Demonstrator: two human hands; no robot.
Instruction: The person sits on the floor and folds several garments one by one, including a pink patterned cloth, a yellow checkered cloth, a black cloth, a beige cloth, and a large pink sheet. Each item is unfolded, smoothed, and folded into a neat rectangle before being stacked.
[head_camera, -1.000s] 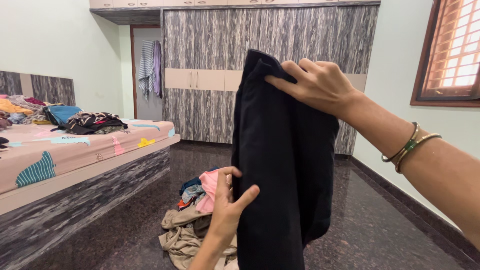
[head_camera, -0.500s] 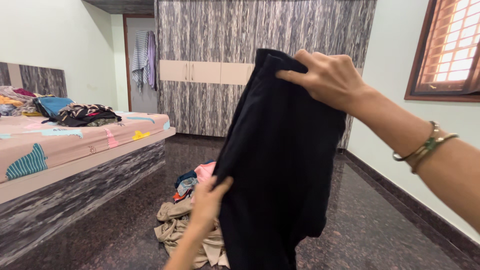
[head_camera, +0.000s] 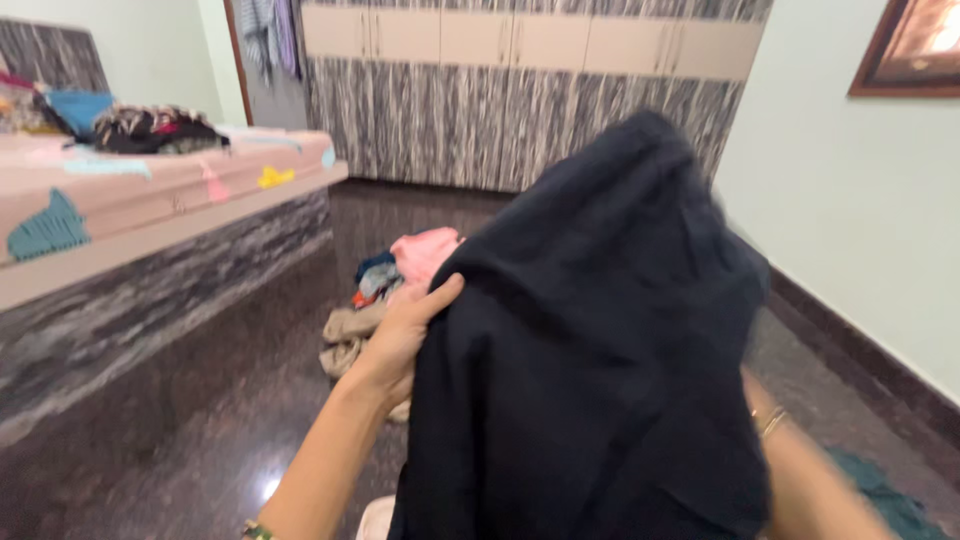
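A large black garment (head_camera: 590, 360) hangs in front of me and fills the lower middle of the head view. My left hand (head_camera: 405, 335) grips its left edge, thumb on the cloth. The cloth is draped over my right hand, which is hidden; only the right forearm with thin bangles (head_camera: 770, 420) shows below the garment. Just beyond my left hand, a pile of clothes (head_camera: 385, 300) in pink, blue and beige lies on the dark floor.
A bed (head_camera: 150, 200) with a pink patterned sheet and heaped clothes stands at the left. A grey wardrobe (head_camera: 520, 90) lines the far wall. A pale wall with a dark skirting (head_camera: 860, 330) runs along the right. A teal cloth (head_camera: 885, 495) lies at the lower right.
The garment has dropped and swung over my right hand, which was gripping its top in plain sight. My left hand slid up the left edge. The camera tilted down.
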